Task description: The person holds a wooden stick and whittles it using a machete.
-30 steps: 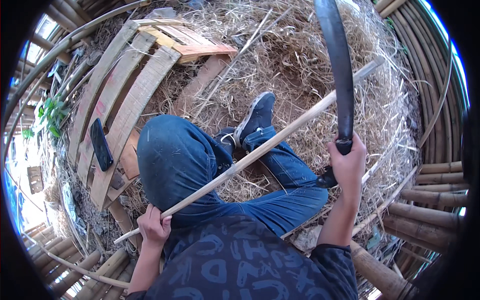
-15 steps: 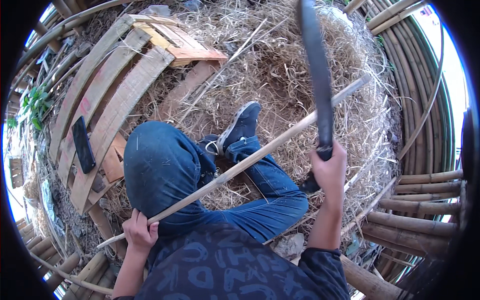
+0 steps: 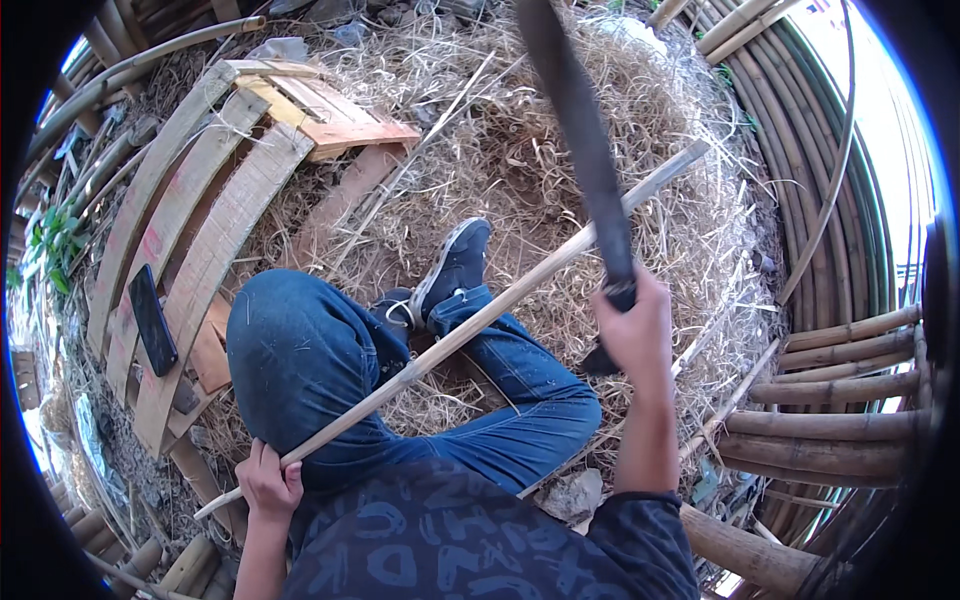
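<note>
My left hand (image 3: 267, 482) is closed round the lower end of a long pale bamboo stick (image 3: 455, 340), beside my bent knee. The stick slants up to the right across my thigh, and its far end reaches over the shavings. In my right hand (image 3: 636, 325) is the dark handle of a machete (image 3: 580, 120). Its long, dark blade points up and slightly left, crossing over the stick near the stick's far end. Whether blade and stick touch I cannot tell.
A slatted wooden pallet (image 3: 215, 235) lies at the left with a black phone (image 3: 152, 320) on it. Pale shavings (image 3: 520, 160) cover the ground ahead. Stacked bamboo poles (image 3: 800, 180) line the right side. A grey stone (image 3: 575, 497) rests near my right elbow.
The machete has tilted further left, its tip moving left, while my right hand shifted slightly left. My left hand keeps its grip on the stick. The whole view has shifted a little.
</note>
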`<control>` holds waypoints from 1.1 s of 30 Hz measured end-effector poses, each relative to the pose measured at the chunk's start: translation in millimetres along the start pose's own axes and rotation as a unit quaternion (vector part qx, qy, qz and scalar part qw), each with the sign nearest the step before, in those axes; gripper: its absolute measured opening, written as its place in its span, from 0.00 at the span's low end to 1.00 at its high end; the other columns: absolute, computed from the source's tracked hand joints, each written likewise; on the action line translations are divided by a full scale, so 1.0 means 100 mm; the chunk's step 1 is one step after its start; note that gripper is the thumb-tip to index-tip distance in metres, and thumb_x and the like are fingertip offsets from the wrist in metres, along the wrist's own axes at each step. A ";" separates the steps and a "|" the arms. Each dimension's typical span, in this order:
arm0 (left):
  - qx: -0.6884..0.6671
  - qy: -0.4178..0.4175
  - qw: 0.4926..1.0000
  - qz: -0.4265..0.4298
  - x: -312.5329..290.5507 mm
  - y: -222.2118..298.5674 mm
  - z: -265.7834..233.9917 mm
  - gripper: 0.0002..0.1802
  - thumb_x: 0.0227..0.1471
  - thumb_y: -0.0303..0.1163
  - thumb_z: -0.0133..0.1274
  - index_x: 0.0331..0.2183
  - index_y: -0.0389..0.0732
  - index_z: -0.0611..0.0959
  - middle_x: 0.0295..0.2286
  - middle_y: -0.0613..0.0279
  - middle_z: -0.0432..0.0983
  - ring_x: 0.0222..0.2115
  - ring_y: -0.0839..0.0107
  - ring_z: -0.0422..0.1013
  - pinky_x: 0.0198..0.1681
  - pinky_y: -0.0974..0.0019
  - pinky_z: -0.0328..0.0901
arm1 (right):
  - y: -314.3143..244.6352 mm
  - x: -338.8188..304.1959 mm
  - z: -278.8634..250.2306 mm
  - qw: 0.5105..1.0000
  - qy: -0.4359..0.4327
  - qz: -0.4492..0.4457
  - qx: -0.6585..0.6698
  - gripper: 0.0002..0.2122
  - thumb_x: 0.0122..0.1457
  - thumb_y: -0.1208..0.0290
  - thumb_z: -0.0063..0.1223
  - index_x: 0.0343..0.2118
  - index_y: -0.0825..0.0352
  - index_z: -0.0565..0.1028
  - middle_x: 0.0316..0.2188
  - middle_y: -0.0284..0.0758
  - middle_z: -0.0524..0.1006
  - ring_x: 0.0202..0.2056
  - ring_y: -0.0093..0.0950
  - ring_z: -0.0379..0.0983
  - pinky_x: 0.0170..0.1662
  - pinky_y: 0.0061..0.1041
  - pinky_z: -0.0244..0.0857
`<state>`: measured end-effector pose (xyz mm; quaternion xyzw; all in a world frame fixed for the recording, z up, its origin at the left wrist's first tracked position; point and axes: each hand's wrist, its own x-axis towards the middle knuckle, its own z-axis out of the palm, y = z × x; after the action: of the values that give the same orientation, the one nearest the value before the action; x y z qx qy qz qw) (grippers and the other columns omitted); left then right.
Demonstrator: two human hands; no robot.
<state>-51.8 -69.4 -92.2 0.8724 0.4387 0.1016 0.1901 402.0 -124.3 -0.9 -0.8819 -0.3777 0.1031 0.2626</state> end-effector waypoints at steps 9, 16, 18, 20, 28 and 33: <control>-0.007 0.023 1.000 0.011 0.03 0.00 0.02 0.30 0.58 0.54 0.39 0.34 0.31 0.76 0.26 0.48 0.70 0.21 0.48 0.69 0.21 0.54 0.62 | 0.35 0.29 -0.12 0.997 0.052 0.053 0.025 0.06 0.46 0.77 0.52 0.27 0.73 0.72 0.16 0.38 0.72 0.19 0.29 0.69 0.27 0.30 0.63; 0.002 0.005 1.000 0.012 0.03 0.00 0.00 0.31 0.58 0.54 0.38 0.34 0.31 0.76 0.26 0.48 0.70 0.21 0.48 0.69 0.21 0.53 0.62 | 0.49 0.24 -0.08 0.991 0.040 0.074 0.108 0.05 0.45 0.77 0.52 0.24 0.72 0.70 0.15 0.36 0.70 0.18 0.26 0.67 0.25 0.28 0.61; 0.012 0.012 1.000 0.016 0.02 0.00 0.01 0.30 0.58 0.54 0.38 0.33 0.31 0.75 0.26 0.48 0.70 0.21 0.47 0.69 0.20 0.53 0.62 | 0.51 0.24 -0.09 0.989 0.041 0.070 0.123 0.05 0.45 0.77 0.52 0.24 0.72 0.70 0.15 0.36 0.70 0.18 0.26 0.67 0.25 0.28 0.61; 0.015 0.008 1.000 0.018 0.03 0.03 -0.01 0.30 0.58 0.54 0.38 0.34 0.31 0.75 0.26 0.48 0.70 0.21 0.47 0.69 0.21 0.53 0.62 | 0.51 0.23 -0.10 0.987 0.032 0.084 0.132 0.05 0.46 0.77 0.52 0.24 0.73 0.70 0.15 0.36 0.71 0.18 0.27 0.68 0.25 0.28 0.62; 0.037 -0.007 0.999 -0.025 0.04 0.18 -0.04 0.30 0.58 0.53 0.39 0.33 0.31 0.75 0.27 0.46 0.70 0.21 0.46 0.68 0.21 0.52 0.62 | -0.05 -0.30 0.37 0.977 -0.181 0.015 0.108 0.13 0.46 0.76 0.54 0.37 0.73 0.74 0.21 0.47 0.76 0.25 0.38 0.77 0.31 0.33 0.68; 0.007 0.027 1.000 0.003 -0.01 0.06 0.03 0.30 0.58 0.53 0.39 0.32 0.31 0.75 0.26 0.46 0.69 0.20 0.46 0.68 0.20 0.53 0.62 | 0.10 -0.04 0.08 0.997 -0.046 0.008 0.068 0.10 0.46 0.76 0.55 0.32 0.73 0.74 0.18 0.40 0.75 0.21 0.30 0.74 0.27 0.29 0.65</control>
<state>-46.3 -74.1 -92.3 0.8720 0.4416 0.1230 0.1717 402.0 -129.7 -13.3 -0.8590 -0.3748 0.1713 0.3039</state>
